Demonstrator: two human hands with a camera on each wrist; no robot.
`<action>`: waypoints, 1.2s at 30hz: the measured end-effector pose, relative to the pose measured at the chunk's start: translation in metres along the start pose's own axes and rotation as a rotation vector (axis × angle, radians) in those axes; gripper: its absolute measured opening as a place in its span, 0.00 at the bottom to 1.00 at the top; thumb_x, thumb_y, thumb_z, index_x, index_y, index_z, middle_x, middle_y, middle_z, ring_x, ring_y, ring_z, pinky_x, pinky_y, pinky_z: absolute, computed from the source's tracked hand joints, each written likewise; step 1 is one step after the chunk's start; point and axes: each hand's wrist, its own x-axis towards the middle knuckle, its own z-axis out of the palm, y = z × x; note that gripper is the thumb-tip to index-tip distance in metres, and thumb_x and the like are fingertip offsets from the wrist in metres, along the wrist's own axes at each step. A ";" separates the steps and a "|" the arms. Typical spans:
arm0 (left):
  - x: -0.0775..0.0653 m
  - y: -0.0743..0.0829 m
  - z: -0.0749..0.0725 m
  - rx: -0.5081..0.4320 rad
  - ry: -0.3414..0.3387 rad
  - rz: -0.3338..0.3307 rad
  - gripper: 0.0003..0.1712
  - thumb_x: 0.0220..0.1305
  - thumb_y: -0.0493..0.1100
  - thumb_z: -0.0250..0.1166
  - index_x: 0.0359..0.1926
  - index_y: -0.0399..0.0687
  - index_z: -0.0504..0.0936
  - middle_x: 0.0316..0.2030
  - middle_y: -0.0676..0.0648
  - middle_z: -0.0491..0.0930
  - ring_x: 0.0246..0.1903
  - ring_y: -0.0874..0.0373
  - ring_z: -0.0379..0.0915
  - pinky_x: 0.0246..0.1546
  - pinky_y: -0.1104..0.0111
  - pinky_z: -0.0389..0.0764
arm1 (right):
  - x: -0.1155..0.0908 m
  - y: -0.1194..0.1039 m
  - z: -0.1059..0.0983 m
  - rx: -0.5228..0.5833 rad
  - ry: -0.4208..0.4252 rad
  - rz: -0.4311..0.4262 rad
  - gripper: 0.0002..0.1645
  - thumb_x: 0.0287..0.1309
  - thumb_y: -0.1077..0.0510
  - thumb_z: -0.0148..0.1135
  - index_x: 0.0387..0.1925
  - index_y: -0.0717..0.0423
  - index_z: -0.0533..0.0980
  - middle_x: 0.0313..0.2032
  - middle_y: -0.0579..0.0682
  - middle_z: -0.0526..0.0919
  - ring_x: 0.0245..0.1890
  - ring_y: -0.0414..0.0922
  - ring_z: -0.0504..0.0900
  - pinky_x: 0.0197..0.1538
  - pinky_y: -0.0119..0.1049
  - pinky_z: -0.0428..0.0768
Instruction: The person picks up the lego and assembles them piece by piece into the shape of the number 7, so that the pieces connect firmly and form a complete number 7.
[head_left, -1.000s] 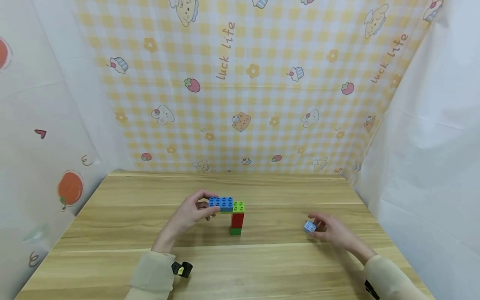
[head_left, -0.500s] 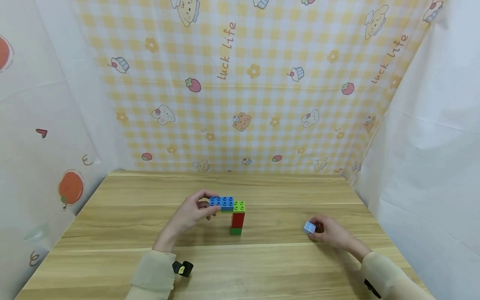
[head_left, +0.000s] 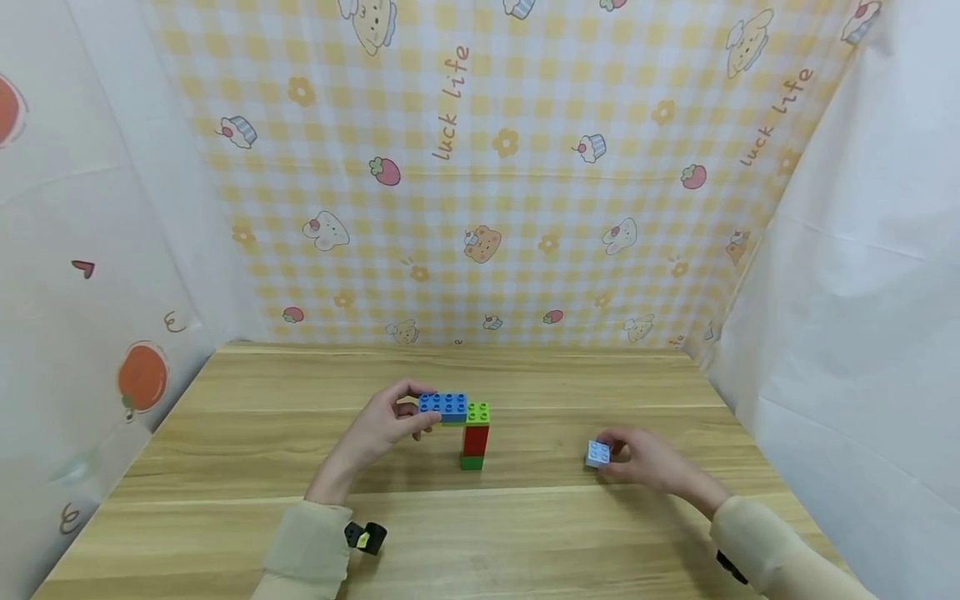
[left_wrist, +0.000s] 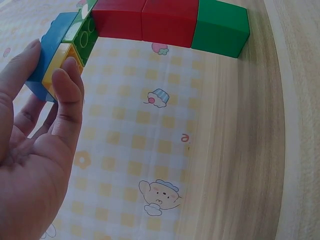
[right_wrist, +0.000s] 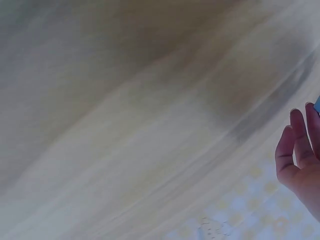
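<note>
My left hand (head_left: 384, 422) grips a blue building brick (head_left: 450, 406), thumb on its near side, at the top of a small tower. The blue brick sits on a lime green brick (head_left: 478, 412). Beneath that come red bricks (head_left: 476, 441), two of them in the left wrist view, and a green brick (head_left: 472, 462) at the foot. A yellow brick (left_wrist: 56, 62) shows under the blue one, by my fingertips. To the right, my right hand (head_left: 645, 460) pinches a light blue brick (head_left: 597, 453) low over the table; only its corner shows in the right wrist view.
The wooden table (head_left: 525, 533) reaches back to a yellow checked cloth (head_left: 555, 275). White cloth walls (head_left: 847, 333) close off both sides. Black wrist devices (head_left: 366, 538) sit at the sleeve cuffs.
The right hand has moved left toward the tower, carrying the light blue brick, which has turned a little. My left hand and the tower have stayed in place.
</note>
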 end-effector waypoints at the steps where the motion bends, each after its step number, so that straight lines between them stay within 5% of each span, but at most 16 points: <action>1: 0.000 0.000 0.000 -0.002 -0.001 0.000 0.22 0.66 0.41 0.65 0.57 0.37 0.73 0.42 0.38 0.79 0.32 0.50 0.78 0.32 0.65 0.81 | 0.002 -0.003 0.000 -0.001 0.001 -0.001 0.20 0.54 0.55 0.73 0.48 0.55 0.79 0.36 0.38 0.80 0.38 0.42 0.79 0.39 0.38 0.77; 8: 0.000 0.001 0.000 -0.004 0.001 -0.005 0.22 0.66 0.42 0.66 0.57 0.37 0.73 0.42 0.37 0.78 0.33 0.50 0.78 0.32 0.65 0.81 | 0.016 -0.032 0.004 -0.043 0.029 -0.045 0.19 0.55 0.55 0.72 0.50 0.51 0.79 0.38 0.38 0.80 0.38 0.43 0.78 0.35 0.33 0.75; 14: 0.000 0.000 0.000 -0.003 -0.001 -0.005 0.22 0.67 0.42 0.65 0.57 0.37 0.73 0.42 0.38 0.79 0.35 0.37 0.77 0.32 0.62 0.81 | 0.031 -0.059 0.008 -0.038 0.040 -0.131 0.20 0.55 0.55 0.72 0.50 0.52 0.80 0.39 0.38 0.81 0.39 0.46 0.79 0.37 0.35 0.77; 20: 0.000 -0.001 0.001 0.002 -0.006 -0.009 0.22 0.67 0.42 0.65 0.57 0.37 0.73 0.41 0.39 0.79 0.34 0.40 0.77 0.33 0.62 0.81 | 0.045 -0.083 0.009 -0.023 0.040 -0.190 0.22 0.57 0.53 0.71 0.52 0.52 0.79 0.42 0.39 0.80 0.42 0.45 0.78 0.42 0.45 0.79; 36: 0.000 0.002 0.002 -0.003 -0.004 0.000 0.22 0.67 0.41 0.65 0.57 0.36 0.73 0.41 0.37 0.78 0.31 0.46 0.77 0.31 0.66 0.80 | 0.073 -0.133 -0.012 -0.024 0.046 -0.311 0.20 0.56 0.51 0.71 0.50 0.49 0.80 0.43 0.37 0.81 0.44 0.40 0.78 0.44 0.40 0.78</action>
